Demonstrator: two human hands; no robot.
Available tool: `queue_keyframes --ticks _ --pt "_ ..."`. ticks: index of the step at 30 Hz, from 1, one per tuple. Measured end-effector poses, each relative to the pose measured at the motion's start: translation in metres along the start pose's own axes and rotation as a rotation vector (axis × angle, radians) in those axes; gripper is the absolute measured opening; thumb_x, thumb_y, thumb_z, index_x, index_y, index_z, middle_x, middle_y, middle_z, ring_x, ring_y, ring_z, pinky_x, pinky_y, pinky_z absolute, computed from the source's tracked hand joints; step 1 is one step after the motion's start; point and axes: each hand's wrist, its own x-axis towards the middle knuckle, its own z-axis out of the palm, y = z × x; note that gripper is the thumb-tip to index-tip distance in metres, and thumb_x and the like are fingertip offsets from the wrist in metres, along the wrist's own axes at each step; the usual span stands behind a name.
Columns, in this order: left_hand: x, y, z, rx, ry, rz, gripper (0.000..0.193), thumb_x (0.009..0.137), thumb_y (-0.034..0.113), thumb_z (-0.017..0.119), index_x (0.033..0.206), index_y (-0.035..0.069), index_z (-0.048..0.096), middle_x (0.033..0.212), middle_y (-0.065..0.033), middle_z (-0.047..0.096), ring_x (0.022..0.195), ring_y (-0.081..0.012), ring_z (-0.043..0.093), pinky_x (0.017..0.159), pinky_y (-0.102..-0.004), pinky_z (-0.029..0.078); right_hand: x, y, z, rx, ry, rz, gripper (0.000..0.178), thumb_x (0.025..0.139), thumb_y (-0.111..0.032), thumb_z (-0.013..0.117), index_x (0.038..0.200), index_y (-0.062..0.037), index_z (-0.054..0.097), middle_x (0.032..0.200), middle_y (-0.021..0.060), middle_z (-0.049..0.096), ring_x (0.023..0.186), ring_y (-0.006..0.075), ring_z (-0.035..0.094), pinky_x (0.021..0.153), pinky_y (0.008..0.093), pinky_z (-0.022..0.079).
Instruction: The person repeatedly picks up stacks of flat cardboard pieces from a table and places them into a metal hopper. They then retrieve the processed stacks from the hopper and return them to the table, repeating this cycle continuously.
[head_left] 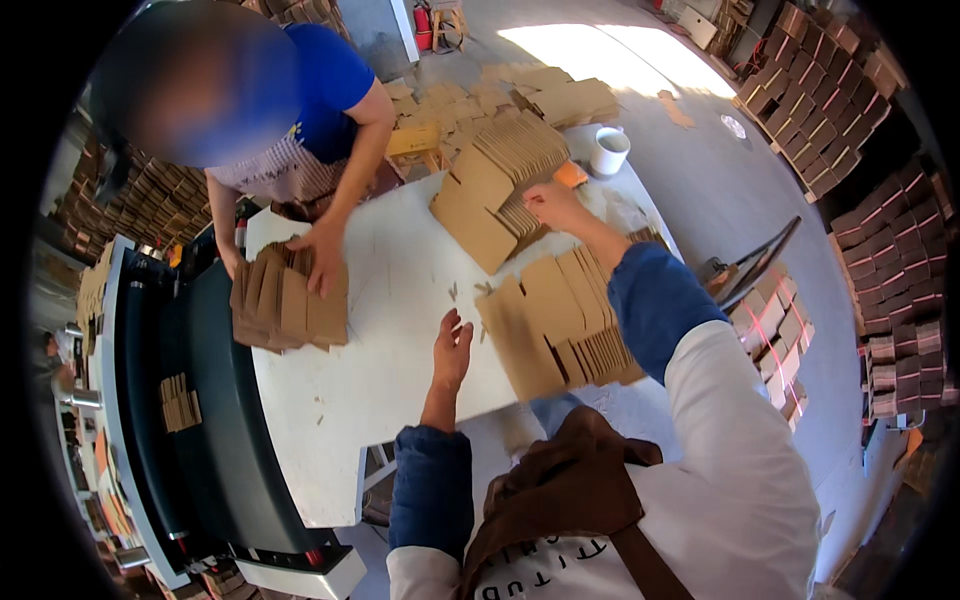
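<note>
My right hand (557, 208) reaches to the right edge of a fanned stack of brown cardboard blanks (485, 190) on the white table. Its fingers are pinched together at the blanks' edges, on a cardboard blank as far as I can see. Near the table's front edge my left hand (453, 350) is held open, with its fingers apart and nothing in it. Just right of it, a second stack of slotted cardboard blanks (545, 310) lies below my right forearm, which hides part of it. Small cardboard scraps (453, 293) lie between the stacks and the bare tabletop.
Across the white table (380, 290), a co-worker in a blue shirt (335, 75) handles a cardboard bundle (290, 305) beside a dark conveyor belt (220, 400). A white mug (609, 152) stands at the table's far right. Strapped cardboard piles (820, 90) stand on the floor beyond.
</note>
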Motion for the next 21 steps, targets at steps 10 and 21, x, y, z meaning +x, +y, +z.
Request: queue_keyframes --ticks 10,21 --pt "0.172 -0.007 0.033 0.043 0.003 -0.097 0.064 0.092 0.030 0.063 0.142 -0.001 0.036 0.140 -0.0226 0.045 0.122 -0.0331 0.052 0.101 -0.0396 0.043 0.144 0.060 -0.021 -0.118 0.167 0.033 0.020 0.081 -0.021 0.057 0.091 -0.0105 0.071 0.090 0.0163 0.069 0.087 0.0355 0.065 0.079 0.0445 0.052" --pt "0.166 -0.011 0.029 0.228 0.011 -0.080 0.066 0.091 0.026 0.066 0.143 0.002 0.032 0.131 -0.0211 0.051 0.113 -0.0311 0.055 0.082 -0.0375 0.053 0.270 0.187 -0.151 -0.541 0.178 0.619 0.083 0.068 -0.049 0.078 0.135 -0.0116 0.047 0.139 0.0087 0.047 0.132 0.0317 0.038 0.099 0.0510 0.038"
